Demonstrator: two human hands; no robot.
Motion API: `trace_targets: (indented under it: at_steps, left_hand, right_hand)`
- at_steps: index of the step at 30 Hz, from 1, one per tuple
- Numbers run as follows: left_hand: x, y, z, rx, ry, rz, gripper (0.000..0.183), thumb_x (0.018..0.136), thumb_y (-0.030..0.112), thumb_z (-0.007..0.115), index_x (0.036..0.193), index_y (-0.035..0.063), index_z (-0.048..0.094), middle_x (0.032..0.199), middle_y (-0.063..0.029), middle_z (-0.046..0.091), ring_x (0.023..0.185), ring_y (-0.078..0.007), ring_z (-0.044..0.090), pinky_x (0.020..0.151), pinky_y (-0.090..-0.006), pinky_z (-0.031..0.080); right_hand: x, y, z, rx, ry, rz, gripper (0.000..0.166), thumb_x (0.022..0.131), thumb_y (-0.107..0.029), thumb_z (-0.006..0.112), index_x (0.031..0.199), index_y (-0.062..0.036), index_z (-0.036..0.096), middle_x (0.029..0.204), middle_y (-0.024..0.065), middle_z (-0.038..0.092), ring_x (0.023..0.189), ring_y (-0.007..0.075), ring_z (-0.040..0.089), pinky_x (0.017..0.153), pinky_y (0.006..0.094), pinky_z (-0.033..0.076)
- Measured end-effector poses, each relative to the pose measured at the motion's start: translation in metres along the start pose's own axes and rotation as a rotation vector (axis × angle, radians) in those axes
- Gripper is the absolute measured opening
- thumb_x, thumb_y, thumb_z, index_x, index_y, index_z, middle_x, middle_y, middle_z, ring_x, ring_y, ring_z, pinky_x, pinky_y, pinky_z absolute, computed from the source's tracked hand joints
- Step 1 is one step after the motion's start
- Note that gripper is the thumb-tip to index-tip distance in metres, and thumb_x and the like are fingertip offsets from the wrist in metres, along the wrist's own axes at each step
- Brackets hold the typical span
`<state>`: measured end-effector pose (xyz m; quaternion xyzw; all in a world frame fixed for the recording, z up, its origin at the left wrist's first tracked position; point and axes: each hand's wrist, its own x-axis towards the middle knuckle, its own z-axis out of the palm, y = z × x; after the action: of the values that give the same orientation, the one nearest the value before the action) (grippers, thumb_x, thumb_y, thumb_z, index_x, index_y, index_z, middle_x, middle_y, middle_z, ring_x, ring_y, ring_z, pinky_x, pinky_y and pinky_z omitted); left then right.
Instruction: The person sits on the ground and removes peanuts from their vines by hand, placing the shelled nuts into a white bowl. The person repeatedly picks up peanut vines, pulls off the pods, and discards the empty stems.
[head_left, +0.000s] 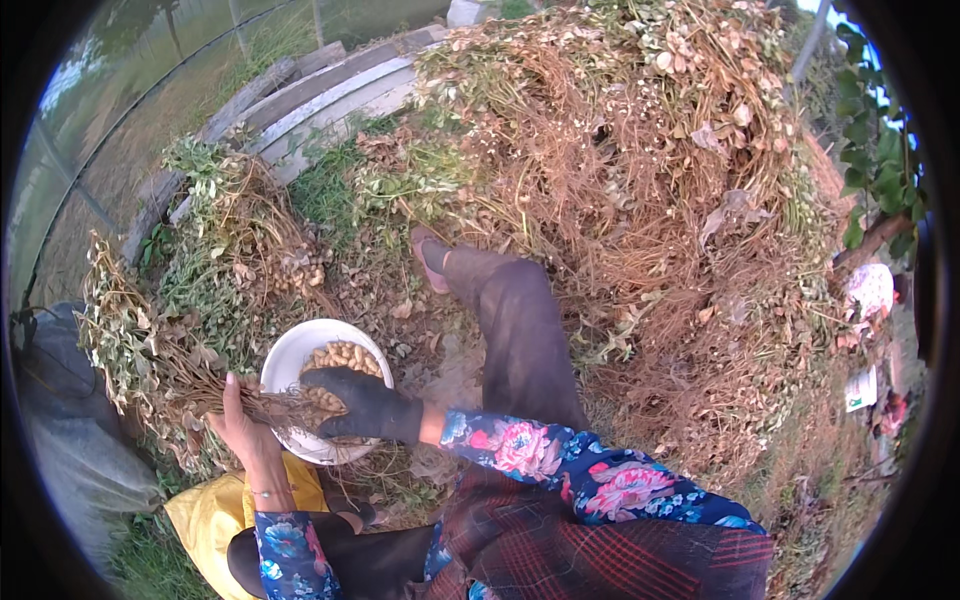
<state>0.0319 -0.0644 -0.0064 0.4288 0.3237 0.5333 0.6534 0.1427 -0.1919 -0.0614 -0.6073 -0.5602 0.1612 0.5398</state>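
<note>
My bare left hand grips the stems of a bundle of dried peanut plants, whose leafy tops spread to the left. The root end lies over a white plastic bucket that holds picked peanuts. My right hand, in a dark glove, reaches over the bucket with its fingers at the roots and a cluster of peanut pods. The glove hides part of the bucket's inside, and whether the fingers are closed on the pods is unclear.
A large heap of dried peanut plants rises ahead and right. A smaller peanut bunch lies beyond the bucket. A yellow sack is by my left arm, grey sheeting at far left. Wooden planks border the ground.
</note>
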Motion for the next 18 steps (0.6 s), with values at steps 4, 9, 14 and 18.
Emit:
trace_targets:
  at_steps: [4, 9, 14, 18]
  left_hand:
    - [-0.020, -0.008, 0.006, 0.117, -0.248, -0.146, 0.023, 0.080, 0.011, 0.062, 0.096, -0.0027, 0.054, 0.076, -0.0088, 0.061, 0.071, -0.0151, 0.059, 0.065, -0.0261, 0.047]
    - [-0.031, -0.007, 0.018, 0.169, -0.525, -0.045, 0.066, 0.078, 0.017, 0.063, 0.131, 0.0005, 0.028, 0.121, -0.0132, 0.045, 0.110, -0.0232, 0.045, 0.096, -0.0360, 0.035]
    - [-0.035, -0.002, 0.031, 0.255, -0.589, 0.020, 0.067, 0.078, 0.028, 0.062, 0.132, 0.0023, 0.031, 0.113, -0.0127, 0.050, 0.108, -0.0218, 0.047, 0.094, -0.0353, 0.035]
    - [-0.027, -0.008, 0.029, 0.372, -0.580, 0.045, 0.053, 0.079, 0.021, 0.061, 0.123, 0.0003, 0.041, 0.104, -0.0126, 0.055, 0.092, -0.0210, 0.056, 0.081, -0.0323, 0.045]
  right_hand:
    - [-0.016, 0.000, 0.013, 0.331, -0.157, 0.246, 0.052, 0.076, -0.020, 0.062, 0.120, -0.0009, 0.043, 0.098, 0.0219, 0.058, 0.092, 0.0336, 0.058, 0.079, 0.0358, 0.045]
    - [-0.024, 0.001, -0.006, 0.310, 0.122, 0.136, 0.039, 0.082, -0.012, 0.058, 0.119, -0.0020, 0.048, 0.102, 0.0114, 0.060, 0.092, 0.0181, 0.057, 0.079, 0.0295, 0.045]
    - [-0.010, -0.004, -0.055, 0.497, 0.327, 0.131, 0.037, 0.082, -0.009, 0.060, 0.117, -0.0011, 0.050, 0.101, 0.0056, 0.060, 0.088, 0.0076, 0.052, 0.078, 0.0247, 0.045]
    - [0.006, -0.007, -0.111, 0.671, 0.516, 0.091, 0.037, 0.083, -0.005, 0.058, 0.119, -0.0014, 0.049, 0.105, 0.0056, 0.057, 0.090, 0.0103, 0.054, 0.077, 0.0243, 0.048]
